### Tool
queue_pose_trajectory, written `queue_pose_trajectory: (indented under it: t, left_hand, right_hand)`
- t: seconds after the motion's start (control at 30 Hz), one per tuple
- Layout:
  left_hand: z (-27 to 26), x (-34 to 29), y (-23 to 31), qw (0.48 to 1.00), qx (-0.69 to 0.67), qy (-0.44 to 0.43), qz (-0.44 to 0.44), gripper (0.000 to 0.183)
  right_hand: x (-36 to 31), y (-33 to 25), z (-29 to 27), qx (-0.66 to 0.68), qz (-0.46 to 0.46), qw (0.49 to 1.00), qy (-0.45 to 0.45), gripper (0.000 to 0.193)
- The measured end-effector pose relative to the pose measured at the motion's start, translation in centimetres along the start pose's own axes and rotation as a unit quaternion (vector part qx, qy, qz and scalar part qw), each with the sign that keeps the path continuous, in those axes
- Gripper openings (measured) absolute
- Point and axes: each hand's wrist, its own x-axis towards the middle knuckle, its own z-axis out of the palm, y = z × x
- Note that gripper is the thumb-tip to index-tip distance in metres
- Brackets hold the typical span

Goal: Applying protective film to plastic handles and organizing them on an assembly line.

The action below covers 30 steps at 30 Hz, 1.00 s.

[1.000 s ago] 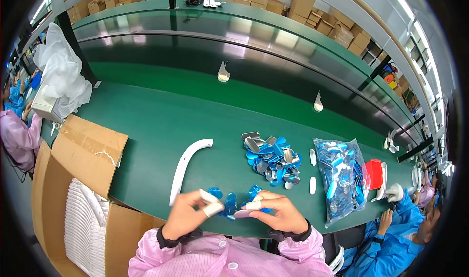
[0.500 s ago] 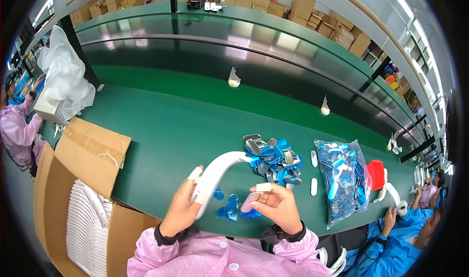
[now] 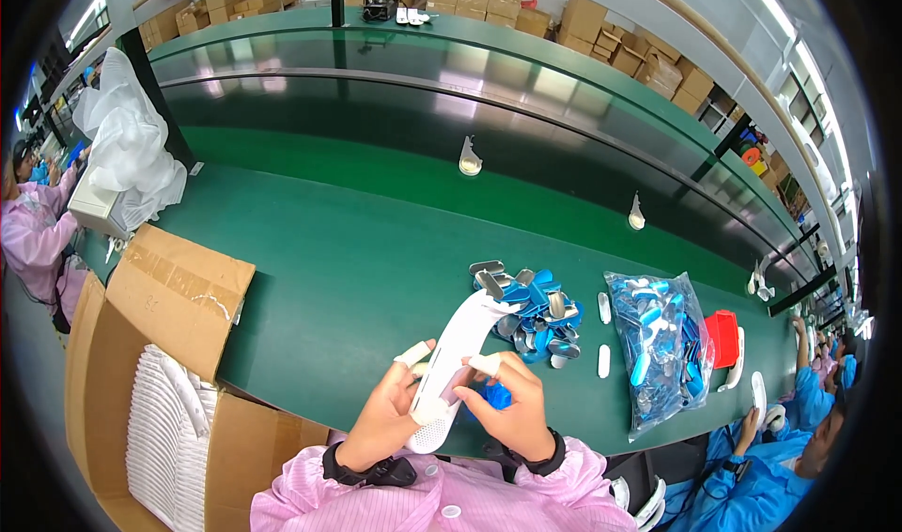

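Observation:
My left hand (image 3: 383, 421), its fingertips in pale finger cots, is wrapped round a long curved white plastic casing (image 3: 467, 337) with a perforated lower end. My right hand (image 3: 517, 412) closes on a small shiny oval plate (image 3: 455, 383) and holds it against the casing's face; the fingers partly cover it. A scrap of blue film (image 3: 498, 396) shows behind the right hand. Just beyond the casing's upper end lies a heap of blue and silver oval plates (image 3: 537, 308).
An open cardboard box (image 3: 240, 438) of stacked white casings stands at left. To the right are two white oval pieces (image 3: 603, 361), a clear bag of blue plates (image 3: 658, 344) and a red bin (image 3: 722, 338). A conveyor (image 3: 376, 109) runs beyond; a blue-clad co-worker (image 3: 780, 457) sits at right.
The casing has turned more upright and moved right, in front of me. My right hand has brought the oval plate up against it. Small white-based pieces on the conveyor have shifted right.

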Motion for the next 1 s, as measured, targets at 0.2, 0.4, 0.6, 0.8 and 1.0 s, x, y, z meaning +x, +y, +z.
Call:
queue_pose_trajectory:
  t: [0.2, 0.4, 0.6, 0.8, 1.0]
  left_hand:
    - [0.7, -0.6, -1.1, 1.000, -0.006, -0.008, 0.019, 0.072]
    - [1.1, -0.2, -1.4, 0.999, 0.026, -0.016, 0.032, 0.077]
    - [0.4, 0.8, -1.7, 0.989, -0.013, 0.050, 0.137, 0.078]
    - [-3.0, -3.4, 2.7, 0.905, 0.387, 0.045, 0.170, 0.040]
    - [-9.4, -14.2, 7.8, 0.887, 0.340, 0.281, 0.136, 0.037]
  right_hand:
    - [-0.2, 0.8, 0.8, 0.235, 0.111, 0.963, 0.074, 0.064]
    - [-0.1, 0.9, -0.2, 0.329, 0.183, 0.927, 0.015, 0.059]
    - [-1.1, 0.3, 0.4, 0.354, 0.273, 0.870, -0.209, 0.061]
    - [4.7, 4.0, -7.0, 0.294, 0.261, 0.919, -0.014, 0.031]
    - [11.9, 19.6, -19.5, 0.263, 0.194, 0.935, 0.136, 0.029]
